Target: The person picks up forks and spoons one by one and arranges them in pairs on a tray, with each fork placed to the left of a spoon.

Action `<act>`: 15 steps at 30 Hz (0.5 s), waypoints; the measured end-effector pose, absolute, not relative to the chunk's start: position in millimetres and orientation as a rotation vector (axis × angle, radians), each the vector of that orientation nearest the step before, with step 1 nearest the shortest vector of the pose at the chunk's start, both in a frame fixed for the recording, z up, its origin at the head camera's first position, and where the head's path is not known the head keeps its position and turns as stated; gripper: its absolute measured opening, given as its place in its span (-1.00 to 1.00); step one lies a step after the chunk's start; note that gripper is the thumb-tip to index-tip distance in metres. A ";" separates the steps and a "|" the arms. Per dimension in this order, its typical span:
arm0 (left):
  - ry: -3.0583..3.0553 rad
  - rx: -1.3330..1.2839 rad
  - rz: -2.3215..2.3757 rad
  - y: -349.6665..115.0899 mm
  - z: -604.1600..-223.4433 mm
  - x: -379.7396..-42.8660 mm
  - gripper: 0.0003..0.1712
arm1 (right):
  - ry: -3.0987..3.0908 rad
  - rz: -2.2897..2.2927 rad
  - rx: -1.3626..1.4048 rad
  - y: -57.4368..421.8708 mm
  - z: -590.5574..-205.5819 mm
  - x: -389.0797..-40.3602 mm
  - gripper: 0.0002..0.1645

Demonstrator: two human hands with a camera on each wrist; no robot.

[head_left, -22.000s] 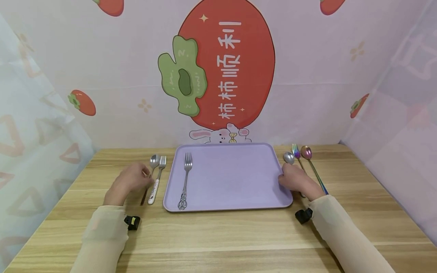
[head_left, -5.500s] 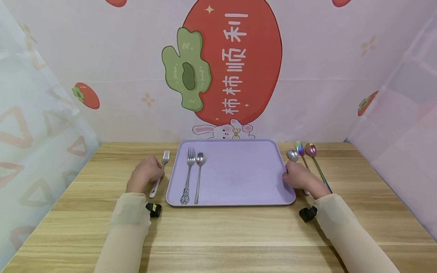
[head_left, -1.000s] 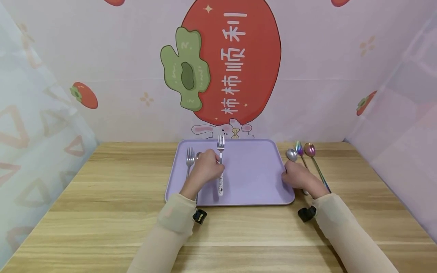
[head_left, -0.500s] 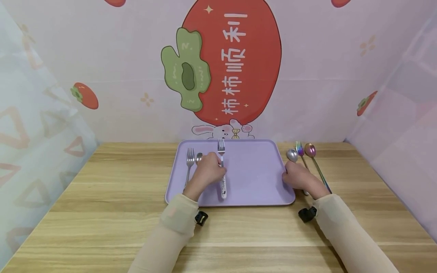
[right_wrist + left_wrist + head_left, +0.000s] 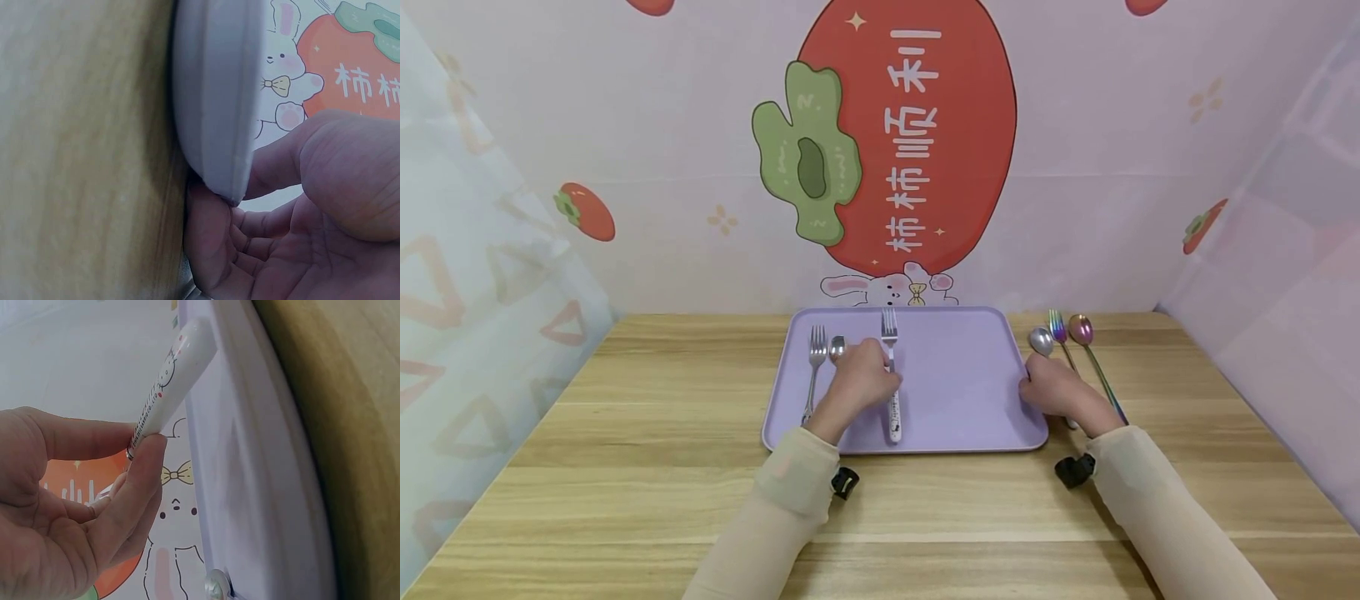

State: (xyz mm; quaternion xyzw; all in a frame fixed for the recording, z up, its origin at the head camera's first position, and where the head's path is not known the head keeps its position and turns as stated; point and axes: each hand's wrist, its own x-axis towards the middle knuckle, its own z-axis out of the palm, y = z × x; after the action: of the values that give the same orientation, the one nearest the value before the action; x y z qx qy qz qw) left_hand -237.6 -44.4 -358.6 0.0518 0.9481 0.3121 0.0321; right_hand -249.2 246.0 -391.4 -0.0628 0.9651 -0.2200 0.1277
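In the head view my left hand [image 5: 859, 377] pinches a fork [image 5: 890, 327] between thumb and fingers, over the lilac tray [image 5: 962, 375]. The left wrist view shows the fork's white printed handle [image 5: 169, 384] between thumb and fingertips, tilted above the tray's surface. On the tray's left side lie a silver fork [image 5: 817, 354] with an ornate handle and a silver spoon [image 5: 838, 343], both partly covered by my left hand and arm. My right hand [image 5: 1056, 387] grips the tray's right rim; in the right wrist view the thumb [image 5: 278, 162] is over the rim and the fingers curl beneath.
Right of the tray, partly behind my right hand, lie a silver spoon [image 5: 1041, 340], a rainbow-coloured fork [image 5: 1058, 327] and a rainbow-coloured spoon [image 5: 1082, 330]. The wooden table [image 5: 625, 433] meets a printed backdrop [image 5: 1075, 208] at the back.
The silver spoon went from the table's left side onto the tray. The white-handled fork then left the table; over the last second it has shifted slightly right and nearer. My right hand stays put.
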 end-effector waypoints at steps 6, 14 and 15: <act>2.898 0.163 0.923 -41.3 -361.1 -236.6 -0.46 | 2.805 -0.642 -0.186 246.2 -391.6 -249.0 -0.84; 2.881 0.149 0.907 -38.0 -364.8 -236.1 -0.45 | 2.801 -0.633 -0.186 246.6 -391.9 -251.7 -0.79; 2.885 0.147 0.900 -38.0 -365.2 -236.3 -0.45 | 2.800 -0.633 -0.184 246.5 -391.7 -251.7 -0.79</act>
State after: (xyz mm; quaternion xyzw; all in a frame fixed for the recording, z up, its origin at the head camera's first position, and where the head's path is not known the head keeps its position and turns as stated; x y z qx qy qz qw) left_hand -236.3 -38.0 -365.2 0.0486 0.9519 0.2969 0.0582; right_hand -251.7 246.5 -391.7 -0.0635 0.9649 -0.2180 0.1320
